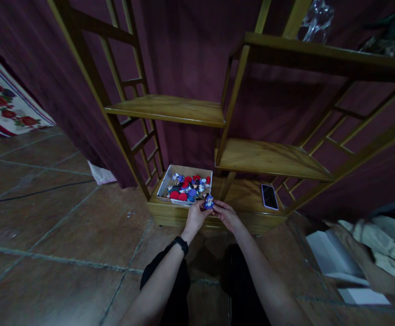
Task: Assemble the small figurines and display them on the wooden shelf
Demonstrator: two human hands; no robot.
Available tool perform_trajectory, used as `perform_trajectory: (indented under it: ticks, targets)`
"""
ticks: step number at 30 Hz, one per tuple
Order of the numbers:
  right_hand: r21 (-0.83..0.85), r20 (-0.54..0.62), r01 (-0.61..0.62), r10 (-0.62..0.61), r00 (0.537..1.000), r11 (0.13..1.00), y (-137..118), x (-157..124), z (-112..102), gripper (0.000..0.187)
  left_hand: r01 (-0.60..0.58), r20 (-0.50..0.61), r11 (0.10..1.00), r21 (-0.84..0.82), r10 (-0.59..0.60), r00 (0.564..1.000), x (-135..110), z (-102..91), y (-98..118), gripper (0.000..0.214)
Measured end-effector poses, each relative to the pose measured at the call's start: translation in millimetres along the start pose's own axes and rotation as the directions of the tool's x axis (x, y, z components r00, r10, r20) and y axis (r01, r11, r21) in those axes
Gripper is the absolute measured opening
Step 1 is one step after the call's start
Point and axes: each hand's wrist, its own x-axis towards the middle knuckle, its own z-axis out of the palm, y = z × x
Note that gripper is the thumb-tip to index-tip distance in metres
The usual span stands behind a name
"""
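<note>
Watching the head feed from my station, I take the open box [164,182] as landmark. It sits at the left end of the shelf unit's bottom board [243,197], loosely filled with a jumble of small pieces [192,192]: red, blue-purple, white and dark. Just off the box's front right corner, on the near side, I have a small blue-and-white figurine [209,202] held up in the hands. My left hand [196,215] pinches it between thumb and fingers; my right hand [227,214] has its fingertips at the piece's right side, though I cannot tell how firmly they press. Dark band [181,245] on the left wrist. Well to the right of the box, on the same board, a phone [269,197] lies flat, dark screen up, pale rim. Above the box runs a short wooden shelf [170,108]; up and to its right, another shelf [272,158]. Behind the box hangs a maroon curtain [184,59]. Tiled floor [65,253] spreads left of the box, crossed by a thin black cord [41,194].
</note>
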Motion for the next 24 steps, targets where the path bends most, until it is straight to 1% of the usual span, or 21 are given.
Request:
perform_trajectory:
  ticks: [2, 5, 7, 12, 15, 17, 20, 22, 24]
  targets:
    - [0.002, 0.006, 0.001, -0.001, 1.0, 1.0, -0.2, -0.1, 0.0, 0.036, 0.015, 0.02, 0.998, -0.057, -0.014, 1.0, 0.8, 1.5, -1.6, 0.043]
    - [0.003, 0.009, 0.005, -0.005, 1.0, 1.0, 0.3, 0.5, -0.6, 0.037, 0.041, 0.085, 0.982, -0.183, -0.025, 0.996, 1.8, 3.6, -4.3, 0.051]
    - [0.001, 0.009, 0.006, -0.006, 1.0, 1.0, 0.9, 0.9, -1.1, 0.038, 0.066, 0.11, 0.97, -0.233, -0.042, 0.993, 2.1, 4.3, -5.0, 0.052]
    - [0.006, -0.007, 0.007, -0.007, 1.0, 1.0, 2.0, -0.1, -0.5, 0.041, 0.15, 0.114, 0.937, -0.316, -0.12, 0.986, 1.8, 2.6, 0.2, 0.047]
    - [0.013, -0.029, 0.02, -0.02, 0.999, 1.0, 2.0, -1.2, 0.8, 0.042, 0.198, 0.171, 0.905, -0.377, -0.142, 0.975, 1.2, 0.5, 5.4, 0.042]
    - [0.015, -0.03, 0.029, -0.028, 0.999, 0.999, 1.8, -1.8, 1.5, 0.042, 0.218, 0.2, 0.891, -0.399, -0.147, 0.969, 1.2, -0.8, 8.3, 0.04]
    - [0.019, -0.022, 0.028, -0.028, 0.999, 0.999, 1.6, -2.0, 1.8, 0.04, 0.231, 0.214, 0.886, -0.403, -0.154, 0.965, 1.7, -2.0, 10.6, 0.038]
    - [0.024, -0.021, 0.024, -0.024, 0.999, 0.999, 1.6, -2.1, 1.7, 0.038, 0.231, 0.203, 0.892, -0.388, -0.161, 0.966, 2.3, -2.1, 10.1, 0.036]
    - [0.031, -0.023, 0.023, -0.022, 0.999, 0.999, 1.4, -2.4, 1.7, 0.037, 0.222, 0.168, 0.9, -0.374, -0.17, 0.971, 2.7, -1.5, 8.0, 0.036]
